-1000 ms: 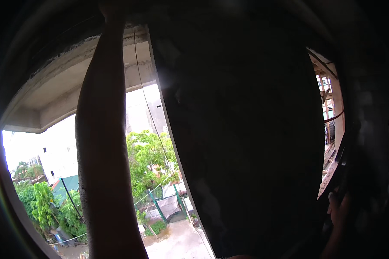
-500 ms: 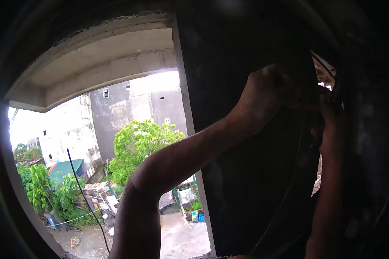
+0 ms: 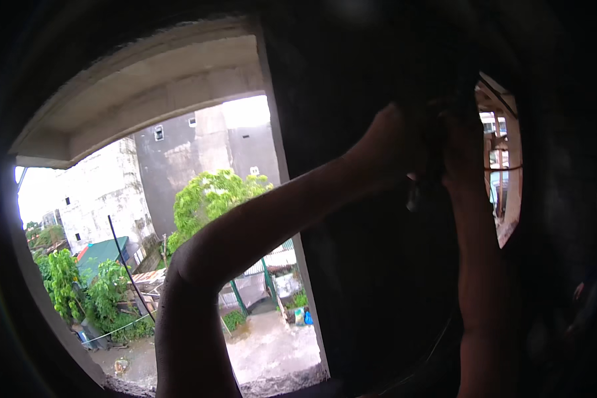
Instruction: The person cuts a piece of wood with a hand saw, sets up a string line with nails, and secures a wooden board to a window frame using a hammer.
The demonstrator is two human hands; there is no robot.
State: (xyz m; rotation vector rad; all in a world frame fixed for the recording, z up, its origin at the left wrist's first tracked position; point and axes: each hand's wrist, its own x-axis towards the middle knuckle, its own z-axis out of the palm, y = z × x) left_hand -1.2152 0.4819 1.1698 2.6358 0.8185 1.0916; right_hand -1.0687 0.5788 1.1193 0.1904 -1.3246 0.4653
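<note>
Both arms reach up in front of a dark wall [image 3: 371, 285]. My left hand [image 3: 383, 142] is closed, with its knuckles upward; whatever it grips is lost in shadow. Close beside it on the right, my right hand [image 3: 459, 149] is raised, its fingers curled around something dark that I cannot make out. A small pale, shiny piece [image 3: 412, 196] shows just below and between the hands; its kind is unclear. Low on the wall runs a thin wire [image 3: 442, 337], only faintly lit.
On the left is a large unglazed window opening with a rough concrete sill [image 3: 285, 381]. Beyond it stand a leafy tree [image 3: 212, 199], grey buildings [image 3: 172, 166] and a dark upright rod [image 3: 127, 268]. A narrow gap [image 3: 507, 159] opens to the right of my right arm.
My right hand has moved left, away from the gap and closer to my left hand. My left hand has shifted slightly left, and the gap is less covered. The wire shows less.
</note>
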